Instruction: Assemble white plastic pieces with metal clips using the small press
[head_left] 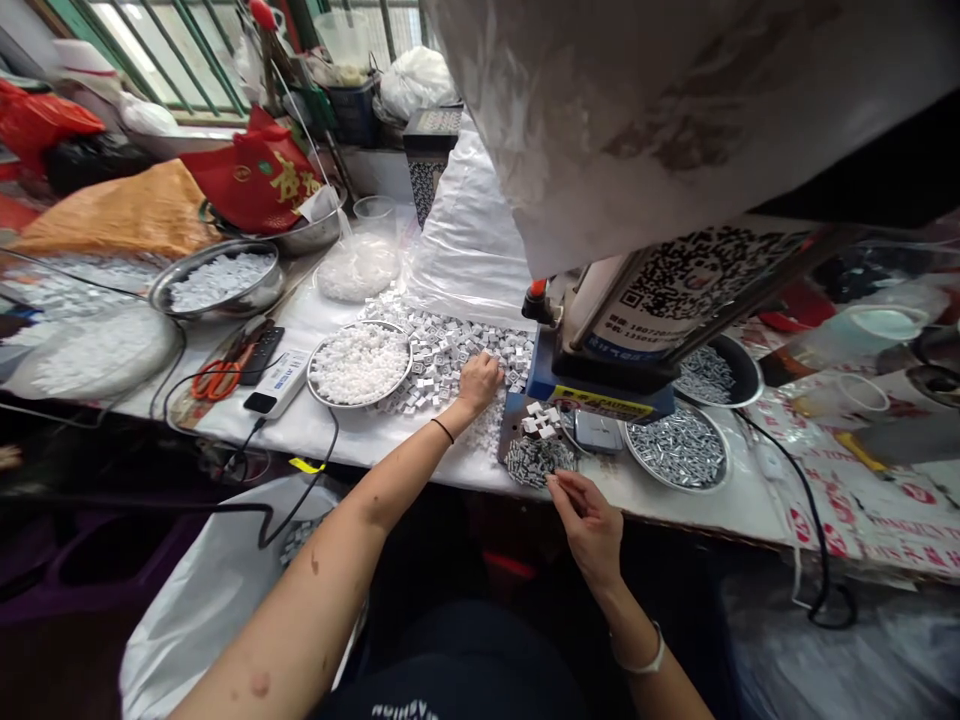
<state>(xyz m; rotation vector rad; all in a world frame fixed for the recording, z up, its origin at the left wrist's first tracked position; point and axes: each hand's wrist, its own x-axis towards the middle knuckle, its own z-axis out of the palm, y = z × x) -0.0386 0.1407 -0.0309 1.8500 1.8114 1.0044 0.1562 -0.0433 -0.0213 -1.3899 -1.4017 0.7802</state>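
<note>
My left hand point(481, 380) rests in a spread of small white and grey plastic pieces point(435, 350), its fingers curled together; what they hold, if anything, is hidden. At the front edge of the press, my right hand point(589, 520) has thumb and forefinger pinched beside a heap of small metal pins point(531, 462); anything between the fingertips is too small to tell. Several white pieces point(541, 420) sit on the machine base just behind that heap. A blue-based press point(600, 385) stands above them, partly covered by a hanging plastic sheet.
Left of the pieces is a bowl of white parts point(360, 365), then a power strip point(279, 388), a black remote point(262, 355) and orange scissors point(219, 378). Bowls of metal pins point(679, 447) stand right of the press. A black cable point(814, 510) hangs over the right table edge.
</note>
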